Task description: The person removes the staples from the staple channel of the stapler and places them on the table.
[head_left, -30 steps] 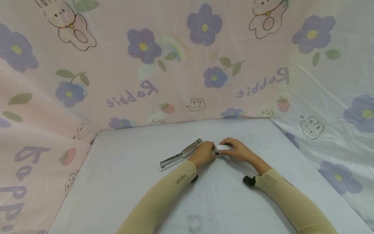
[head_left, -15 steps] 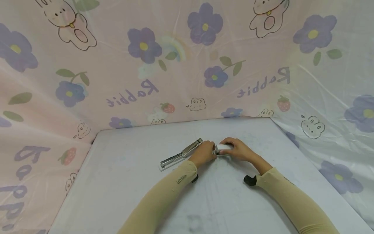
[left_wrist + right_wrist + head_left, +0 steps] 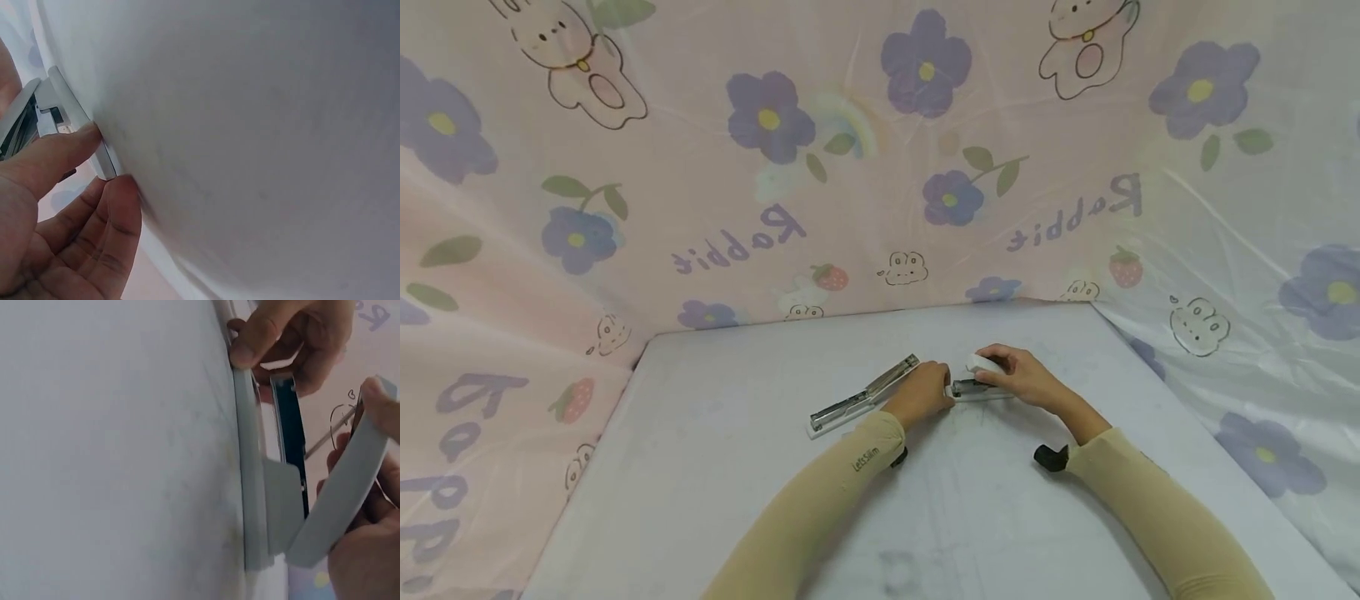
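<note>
A white stapler [image 3: 250, 481] lies on the table with its top cover [image 3: 340, 497] swung up from the base, baring the dark metal magazine [image 3: 289, 419]. My left hand [image 3: 922, 390] pinches the front end of the base [image 3: 75, 103] between thumb and fingers, close against the table. Thumb and fingers of my right hand [image 3: 1024, 379] grip the raised cover, which tilts over the magazine in the head view. Part of the magazine is hidden behind my right hand there. To the left, beside my left hand, lies another stapler [image 3: 838, 410], opened out with its metal inside showing.
The white table [image 3: 715, 500] has its back edge against a pink curtain [image 3: 850, 208] printed with rabbits and flowers. Black wrist camera mounts [image 3: 1051, 458] stick out below both sleeves.
My right hand has risen slightly and lifted the stapler's cover, which lay down over the base before; the magazine now shows. My left hand and the other stapler have stayed in place.
</note>
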A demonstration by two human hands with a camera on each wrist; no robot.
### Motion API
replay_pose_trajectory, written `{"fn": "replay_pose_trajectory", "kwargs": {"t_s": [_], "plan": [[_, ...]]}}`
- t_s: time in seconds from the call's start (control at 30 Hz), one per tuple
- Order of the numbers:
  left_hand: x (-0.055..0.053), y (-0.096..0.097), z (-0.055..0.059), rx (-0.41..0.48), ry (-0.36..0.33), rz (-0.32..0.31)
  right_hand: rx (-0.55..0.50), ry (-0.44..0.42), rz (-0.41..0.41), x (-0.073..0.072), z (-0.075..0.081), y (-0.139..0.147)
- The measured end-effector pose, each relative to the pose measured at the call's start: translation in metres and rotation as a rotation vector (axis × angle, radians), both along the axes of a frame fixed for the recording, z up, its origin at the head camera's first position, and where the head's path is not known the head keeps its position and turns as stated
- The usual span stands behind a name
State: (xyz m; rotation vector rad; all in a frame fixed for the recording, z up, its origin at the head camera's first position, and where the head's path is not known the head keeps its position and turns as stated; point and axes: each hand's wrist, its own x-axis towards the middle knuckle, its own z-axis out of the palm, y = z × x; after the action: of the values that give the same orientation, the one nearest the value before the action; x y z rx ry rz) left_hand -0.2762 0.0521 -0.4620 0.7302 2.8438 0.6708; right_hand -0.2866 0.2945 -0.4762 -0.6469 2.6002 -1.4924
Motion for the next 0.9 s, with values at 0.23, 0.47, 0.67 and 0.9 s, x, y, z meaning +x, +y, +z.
{"fn": "replay_pose_trajectory", "kwargs": {"t_s": [0.23, 0.47, 0.67, 0.9], "plan": [[-0.001, 0.000, -0.004, 0.007, 0.015, -0.005, 0.008, 0.058, 0.030, 0.000, 0.015, 0.010], [-0.001, 0.000, -0.003, -0.009, 0.016, 0.006, 0.058, 0.100, 0.014, -0.001, 0.023, 0.021], [0.000, -0.001, -0.003, -0.010, 0.003, 0.007, 0.062, 0.119, 0.004, 0.002, 0.028, 0.035], [0.001, -0.001, 0.000, -0.033, 0.008, 0.008, 0.080, 0.108, -0.039, 0.006, 0.036, 0.052]]}}
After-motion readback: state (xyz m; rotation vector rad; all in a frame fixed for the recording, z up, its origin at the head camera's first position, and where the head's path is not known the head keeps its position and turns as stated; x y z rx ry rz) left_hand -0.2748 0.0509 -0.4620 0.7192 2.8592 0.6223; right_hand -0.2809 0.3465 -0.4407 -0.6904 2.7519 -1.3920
